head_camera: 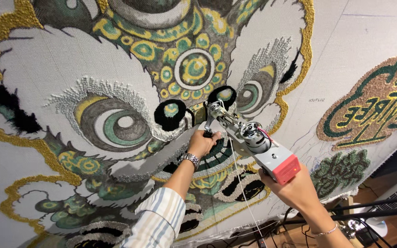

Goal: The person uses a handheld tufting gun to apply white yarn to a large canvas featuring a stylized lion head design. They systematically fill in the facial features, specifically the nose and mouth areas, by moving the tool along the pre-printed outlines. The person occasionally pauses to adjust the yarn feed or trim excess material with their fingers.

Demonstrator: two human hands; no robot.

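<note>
Stretched backing cloth fills nearly the whole view, standing upright in front of the person and carrying a large tufted lion-dance face in green, gold, grey, white and black pile. Two big round eyes are worked in, one at the left and one at the right, with two black pompom-like tufts between them. At the far right of the cloth sits a separate brown and green tufted patch with lettering, and below it a smaller green tufted shape.

Left hand: raised to the cloth, fingers closed around the black front grip of the tufting gun. A metal wristwatch sits on the wrist, and a striped sleeve covers the forearm.

Right hand: under the rear of the tufting gun, fingers wrapped around its handle below the red end block. A thin bracelet is on the wrist.

Tufting gun: grey metal body, held by both hands, angled upward to the left. Its needle end meets the cloth just beside the right black tuft, near the middle of the face. A thin white yarn hangs down from the tool.

Lower right corner: dark frame bars and a wooden floor show past the cloth edge.
</note>
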